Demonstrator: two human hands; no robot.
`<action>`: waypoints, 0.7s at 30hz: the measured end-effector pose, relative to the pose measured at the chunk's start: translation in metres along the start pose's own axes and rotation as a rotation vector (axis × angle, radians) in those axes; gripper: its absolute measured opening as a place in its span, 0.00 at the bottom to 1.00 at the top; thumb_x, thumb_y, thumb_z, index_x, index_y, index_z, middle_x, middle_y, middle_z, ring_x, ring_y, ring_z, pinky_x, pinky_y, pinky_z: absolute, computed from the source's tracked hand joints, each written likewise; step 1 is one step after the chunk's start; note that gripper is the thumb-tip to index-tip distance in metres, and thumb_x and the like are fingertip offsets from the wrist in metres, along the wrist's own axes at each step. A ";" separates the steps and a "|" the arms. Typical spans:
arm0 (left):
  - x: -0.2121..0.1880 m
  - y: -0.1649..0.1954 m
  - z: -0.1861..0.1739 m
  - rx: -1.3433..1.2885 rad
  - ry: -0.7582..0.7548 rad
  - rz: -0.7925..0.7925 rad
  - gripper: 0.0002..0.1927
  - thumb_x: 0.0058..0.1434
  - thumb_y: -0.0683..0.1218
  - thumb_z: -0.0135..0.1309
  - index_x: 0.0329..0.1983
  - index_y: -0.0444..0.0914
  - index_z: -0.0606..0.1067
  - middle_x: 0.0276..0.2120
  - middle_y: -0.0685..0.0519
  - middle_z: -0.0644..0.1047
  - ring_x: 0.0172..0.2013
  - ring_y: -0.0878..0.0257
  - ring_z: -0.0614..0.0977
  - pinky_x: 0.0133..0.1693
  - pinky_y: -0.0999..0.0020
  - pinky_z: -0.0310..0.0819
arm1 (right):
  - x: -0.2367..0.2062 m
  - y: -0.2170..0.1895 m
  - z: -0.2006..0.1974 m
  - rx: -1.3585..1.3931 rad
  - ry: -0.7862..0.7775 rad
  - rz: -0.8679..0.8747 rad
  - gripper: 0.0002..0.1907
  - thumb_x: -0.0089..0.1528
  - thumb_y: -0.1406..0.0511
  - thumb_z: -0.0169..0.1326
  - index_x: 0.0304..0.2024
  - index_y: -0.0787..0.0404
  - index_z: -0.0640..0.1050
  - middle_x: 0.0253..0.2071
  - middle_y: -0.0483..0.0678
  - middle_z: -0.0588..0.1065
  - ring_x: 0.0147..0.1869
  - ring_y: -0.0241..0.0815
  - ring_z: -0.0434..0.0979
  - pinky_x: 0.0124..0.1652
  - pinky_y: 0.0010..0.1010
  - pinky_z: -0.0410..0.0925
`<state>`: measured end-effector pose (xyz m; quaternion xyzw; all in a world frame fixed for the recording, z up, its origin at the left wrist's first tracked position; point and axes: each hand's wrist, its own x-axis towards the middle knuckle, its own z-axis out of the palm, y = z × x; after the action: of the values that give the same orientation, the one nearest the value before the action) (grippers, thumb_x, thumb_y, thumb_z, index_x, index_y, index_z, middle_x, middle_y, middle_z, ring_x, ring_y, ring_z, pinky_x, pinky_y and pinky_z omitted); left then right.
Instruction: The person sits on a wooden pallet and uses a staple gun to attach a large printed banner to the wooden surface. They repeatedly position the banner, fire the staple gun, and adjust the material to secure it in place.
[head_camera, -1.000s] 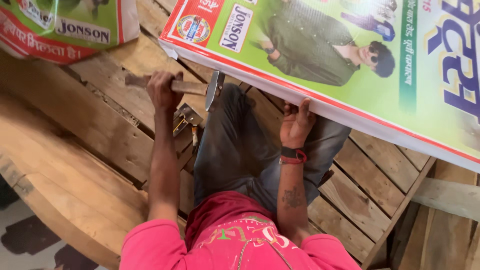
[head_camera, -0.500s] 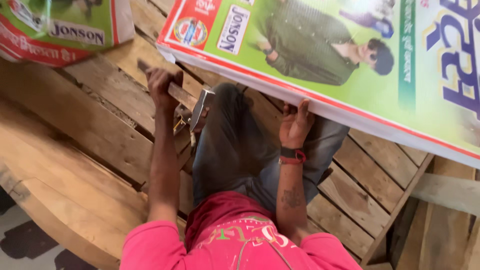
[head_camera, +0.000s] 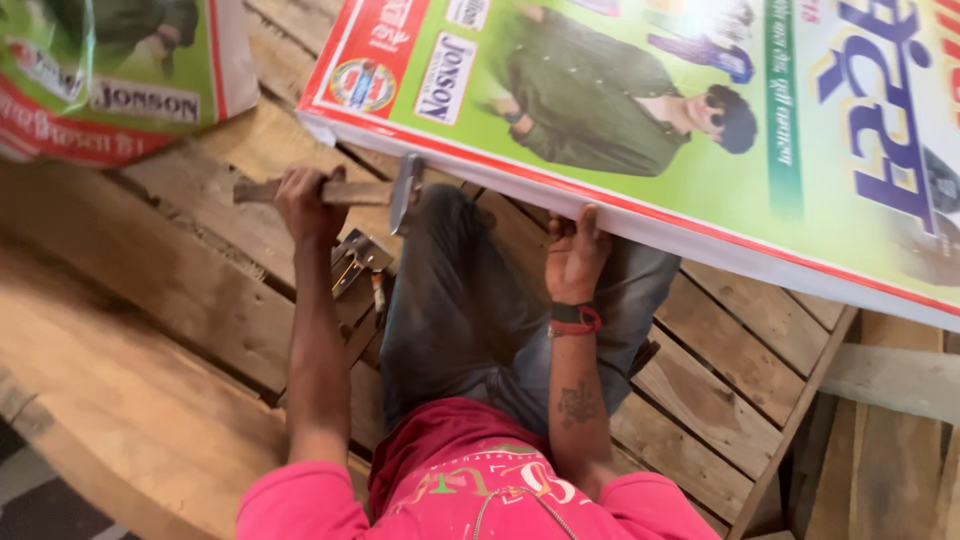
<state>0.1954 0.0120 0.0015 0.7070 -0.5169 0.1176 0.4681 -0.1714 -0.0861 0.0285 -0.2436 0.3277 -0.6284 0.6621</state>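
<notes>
Left hand: my left hand (head_camera: 310, 200) is closed tight round the wooden handle of the hammer (head_camera: 345, 190).
Hammer: handle level, metal head at the right end, pointing down just beside the lower left corner of the printed board (head_camera: 620, 120).
Right hand: my right hand (head_camera: 575, 258) presses up on the board's lower edge, fingers (head_camera: 588, 222) curled against the white rim; nothing gripped inside it.
Board: big, green-faced, red border, tilted over my knees, its low edge above my grey trousers (head_camera: 470, 310).
Wrist: dark and red band (head_camera: 572, 318).
Beneath: slatted wooden platform (head_camera: 180, 280); small metal tool (head_camera: 355, 255) lying just under the hammer.
Far left: printed sack (head_camera: 110, 70).
</notes>
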 end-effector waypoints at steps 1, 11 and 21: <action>-0.006 -0.001 -0.002 -0.031 0.017 -0.005 0.16 0.65 0.46 0.66 0.27 0.39 0.72 0.28 0.47 0.76 0.33 0.46 0.78 0.40 0.51 0.71 | -0.002 0.000 0.000 0.000 -0.017 -0.008 0.17 0.66 0.59 0.61 0.53 0.60 0.74 0.43 0.47 0.78 0.42 0.42 0.79 0.40 0.31 0.73; -0.050 -0.008 -0.035 0.460 -0.185 0.010 0.14 0.62 0.52 0.64 0.26 0.42 0.75 0.27 0.50 0.76 0.38 0.52 0.78 0.53 0.56 0.63 | -0.023 -0.018 -0.006 0.036 0.107 0.004 0.19 0.66 0.58 0.60 0.55 0.58 0.74 0.46 0.45 0.77 0.48 0.42 0.81 0.43 0.34 0.75; -0.034 -0.013 -0.036 0.861 -0.398 -0.412 0.10 0.50 0.48 0.61 0.36 0.41 0.81 0.43 0.46 0.81 0.50 0.47 0.78 0.58 0.50 0.63 | -0.007 -0.003 -0.018 0.062 0.022 0.043 0.17 0.69 0.59 0.57 0.57 0.58 0.73 0.50 0.46 0.77 0.52 0.43 0.80 0.47 0.37 0.75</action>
<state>0.2026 0.0619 -0.0082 0.9315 -0.3507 0.0881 0.0406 -0.1864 -0.0780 0.0199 -0.2088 0.3204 -0.6265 0.6792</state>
